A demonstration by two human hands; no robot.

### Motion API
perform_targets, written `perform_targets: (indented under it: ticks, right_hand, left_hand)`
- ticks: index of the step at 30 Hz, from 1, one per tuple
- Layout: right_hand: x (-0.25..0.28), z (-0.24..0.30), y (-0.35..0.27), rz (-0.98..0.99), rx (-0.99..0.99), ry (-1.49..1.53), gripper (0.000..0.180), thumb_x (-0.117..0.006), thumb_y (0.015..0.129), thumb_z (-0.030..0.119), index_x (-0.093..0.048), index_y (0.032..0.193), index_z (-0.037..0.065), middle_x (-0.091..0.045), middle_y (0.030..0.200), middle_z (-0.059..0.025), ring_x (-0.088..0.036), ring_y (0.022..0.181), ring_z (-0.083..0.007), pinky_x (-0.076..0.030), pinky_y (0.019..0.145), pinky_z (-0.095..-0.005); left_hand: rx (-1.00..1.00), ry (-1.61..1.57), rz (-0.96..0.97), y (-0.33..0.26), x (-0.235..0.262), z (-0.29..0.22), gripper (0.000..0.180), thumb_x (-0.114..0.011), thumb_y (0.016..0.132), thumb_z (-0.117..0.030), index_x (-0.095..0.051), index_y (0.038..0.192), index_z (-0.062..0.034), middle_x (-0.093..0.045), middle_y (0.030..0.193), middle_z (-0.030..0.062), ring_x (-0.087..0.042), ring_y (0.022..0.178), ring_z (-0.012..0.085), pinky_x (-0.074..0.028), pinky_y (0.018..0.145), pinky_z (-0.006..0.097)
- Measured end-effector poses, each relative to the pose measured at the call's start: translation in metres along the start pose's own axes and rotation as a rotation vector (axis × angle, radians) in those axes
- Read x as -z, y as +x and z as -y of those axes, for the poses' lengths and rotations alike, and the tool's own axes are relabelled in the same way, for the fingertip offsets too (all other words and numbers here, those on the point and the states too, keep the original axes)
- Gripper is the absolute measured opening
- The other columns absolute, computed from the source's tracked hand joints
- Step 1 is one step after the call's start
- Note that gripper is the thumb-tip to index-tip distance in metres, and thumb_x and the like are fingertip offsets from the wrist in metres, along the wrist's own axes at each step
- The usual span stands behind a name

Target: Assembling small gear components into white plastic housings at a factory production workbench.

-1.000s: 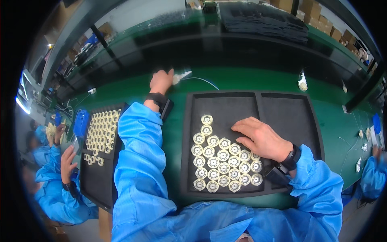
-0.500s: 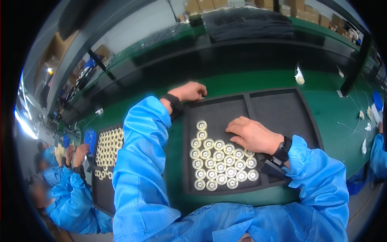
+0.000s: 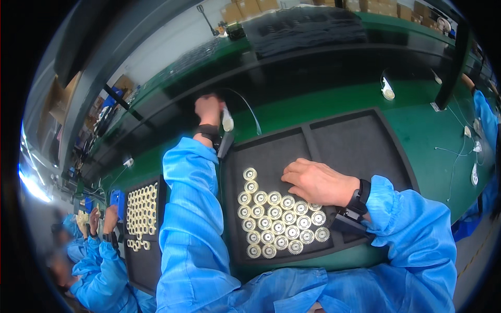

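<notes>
My left hand [image 3: 209,109] reaches beyond the far left edge of the black tray [image 3: 344,115]. It is smeared by motion, so its fingers do not show clearly. Right beside it is a white corded device [image 3: 227,122] with a rounded end; I cannot tell whether the hand grips it. Over the tray, my right hand [image 3: 321,182] hovers or rests palm down, fingers loosely bent and pointing left, with nothing visible in them. Several cream-coloured gears [image 3: 278,227] with metal centres lie in staggered rows in the tray's left compartment, the nearest just below that hand.
At left, another person's hands [image 3: 109,219] work near a second tray of cream rings [image 3: 142,211]. Another white corded device [image 3: 388,93] lies on the green table [image 3: 412,115] beyond the tray. Cords and small white parts [image 3: 474,175] lie at right, near a dark post [image 3: 453,73].
My left hand has moved from the tray's far edge up and left, to the white device. The right hand has shifted slightly left and down. The whole view has tilted a little.
</notes>
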State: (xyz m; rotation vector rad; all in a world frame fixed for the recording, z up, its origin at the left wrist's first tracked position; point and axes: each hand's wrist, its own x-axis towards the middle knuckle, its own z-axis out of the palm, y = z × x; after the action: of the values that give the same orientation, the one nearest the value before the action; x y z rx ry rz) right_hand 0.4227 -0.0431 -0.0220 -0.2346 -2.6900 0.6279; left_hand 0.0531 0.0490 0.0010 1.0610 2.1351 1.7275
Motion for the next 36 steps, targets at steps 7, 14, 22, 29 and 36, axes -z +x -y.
perform_targets:
  ticks: [7,14,22,29,36]
  right_hand:
    - [0.004,0.006,-0.001,0.057,-0.013,-0.036,0.03,-0.067,0.079,0.009,-0.062,0.107,-0.002,-0.06,0.11,-0.0116,-0.055,0.103,-0.029,-0.048,0.088,-0.0381]
    - [0.001,0.006,-0.004,0.045,0.004,-0.014,0.028,-0.068,0.078,0.01,-0.063,0.103,-0.002,-0.06,0.108,-0.0118,-0.055,0.102,-0.0294,-0.048,0.088,-0.0383]
    - [0.007,0.004,-0.004,0.027,0.016,-0.035,0.023,-0.067,0.076,0.009,-0.063,0.096,-0.001,-0.059,0.104,-0.012,-0.055,0.098,-0.0302,-0.048,0.085,-0.0383]
    - [0.006,0.007,-0.003,0.053,0.001,-0.061,0.025,-0.066,0.077,0.008,-0.064,0.1,-0.002,-0.059,0.107,-0.0124,-0.055,0.103,-0.0295,-0.048,0.088,-0.0382]
    - [0.003,0.006,0.0,-0.098,0.016,0.027,0.037,-0.067,0.078,0.01,-0.058,0.113,-0.001,-0.058,0.108,-0.0143,-0.056,0.103,-0.0321,-0.048,0.087,-0.0398]
  left_hand:
    - [0.151,-0.001,0.264,0.032,0.029,0.009,0.018,-0.048,0.092,-0.011,-0.058,0.091,0.0042,-0.062,0.078,0.0135,-0.064,0.059,0.0231,-0.052,0.049,0.029]
    - [-0.092,0.728,0.122,0.037,0.013,0.044,0.04,-0.06,0.083,-0.025,-0.063,0.101,0.0098,-0.065,0.1,0.0278,-0.066,0.092,0.0375,-0.052,0.078,0.04]
    - [-0.239,0.571,0.551,-0.075,0.043,-0.041,0.021,-0.066,0.081,-0.019,-0.07,0.09,-0.0001,-0.07,0.082,0.0136,-0.068,0.079,0.0213,-0.051,0.073,0.032]
    - [-0.53,1.124,0.755,-0.2,0.054,-0.077,0.038,-0.073,0.075,-0.039,-0.065,0.082,-0.0018,-0.066,0.077,0.0154,-0.065,0.074,0.0311,-0.051,0.065,0.039]
    - [-0.21,0.882,0.881,-0.196,0.052,-0.077,0.038,-0.071,0.08,-0.033,-0.063,0.099,-0.0009,-0.068,0.088,0.0129,-0.067,0.082,0.0262,-0.053,0.075,0.035]
